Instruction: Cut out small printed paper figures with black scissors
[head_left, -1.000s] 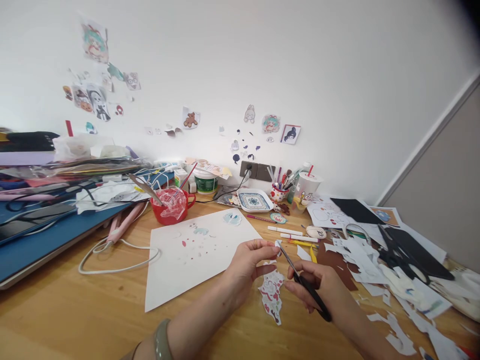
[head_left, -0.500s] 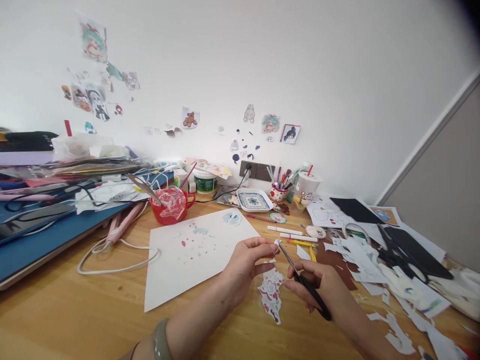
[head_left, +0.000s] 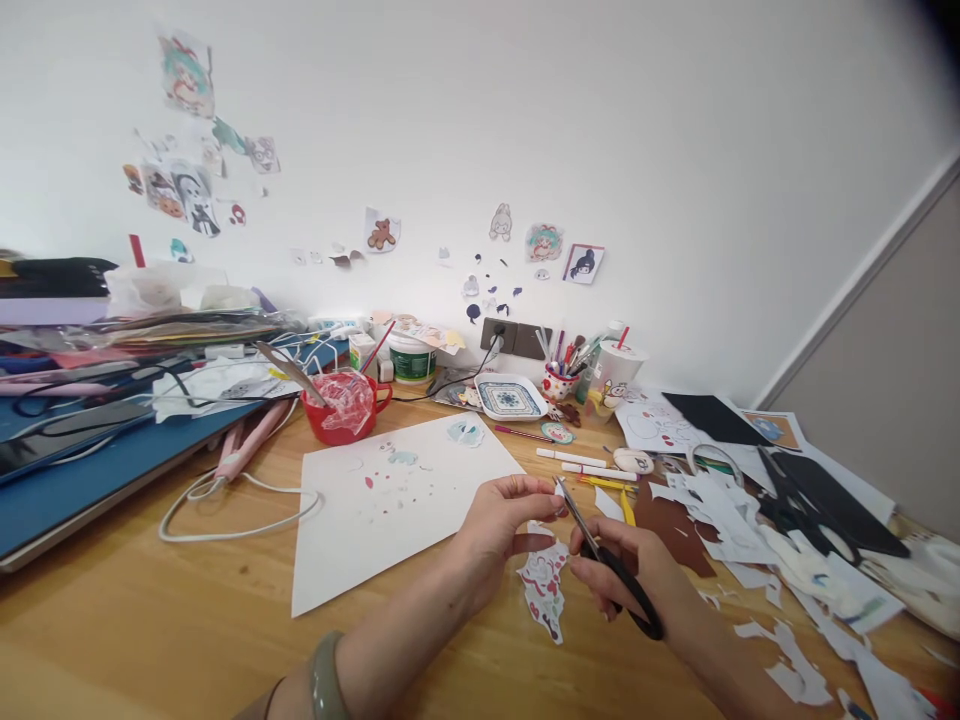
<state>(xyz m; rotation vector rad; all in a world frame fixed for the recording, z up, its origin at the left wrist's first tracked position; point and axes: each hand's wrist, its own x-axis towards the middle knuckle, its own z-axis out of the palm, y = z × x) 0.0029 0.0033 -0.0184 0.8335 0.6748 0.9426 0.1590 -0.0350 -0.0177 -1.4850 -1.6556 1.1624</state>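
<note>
Pinched between the thumb and fingers of my left hand (head_left: pixel 504 520) is a small white paper piece (head_left: pixel 560 494), mostly covered by the fingertips. My right hand (head_left: pixel 626 565) is wrapped round black-handled scissors (head_left: pixel 616 572), whose metal blades point up and left and reach the paper piece. The blades look slightly parted at the tips. Below my left fingers lies a cut paper sheet (head_left: pixel 545 590) with red and green printed shapes. A large white sheet (head_left: pixel 337 560) bearing tiny cut-outs lies to the left of my hands.
Paper scraps (head_left: pixel 802 665), a brown sheet (head_left: pixel 675 535) and larger black scissors (head_left: pixel 799 510) lie on the right. Markers (head_left: pixel 571 458), a patterned square dish (head_left: pixel 511 397) and a red cup (head_left: pixel 341 425) stand farther back. A white cable (head_left: pixel 225 540) loops at left.
The scissor blades have parted slightly and shifted a little at the paper piece. Both hands stay nearly in place, and the view has moved slightly.
</note>
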